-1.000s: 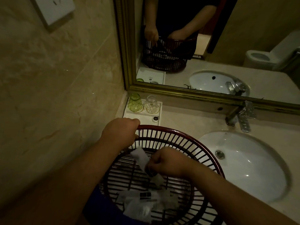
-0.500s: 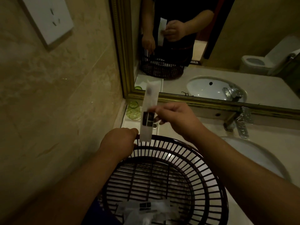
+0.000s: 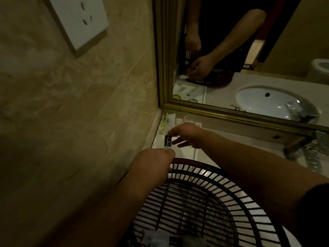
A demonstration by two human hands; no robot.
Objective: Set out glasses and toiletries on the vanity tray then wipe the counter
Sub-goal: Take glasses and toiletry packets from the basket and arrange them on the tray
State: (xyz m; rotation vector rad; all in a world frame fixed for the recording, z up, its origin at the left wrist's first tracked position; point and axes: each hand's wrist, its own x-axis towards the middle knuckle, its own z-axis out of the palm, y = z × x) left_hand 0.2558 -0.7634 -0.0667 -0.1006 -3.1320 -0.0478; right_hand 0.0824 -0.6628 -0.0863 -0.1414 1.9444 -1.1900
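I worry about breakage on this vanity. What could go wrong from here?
1. The right hand holds the white packet close to the green glass on the tray; a nudge could tip the glass.
2. The basket, gripped at its rim by the left hand, sits close to the tray and might bump it if pushed forward.

Curled left hand (image 3: pixel 153 163), outstretched right hand (image 3: pixel 188 134), fingers (image 3: pixel 179 139) pinched.
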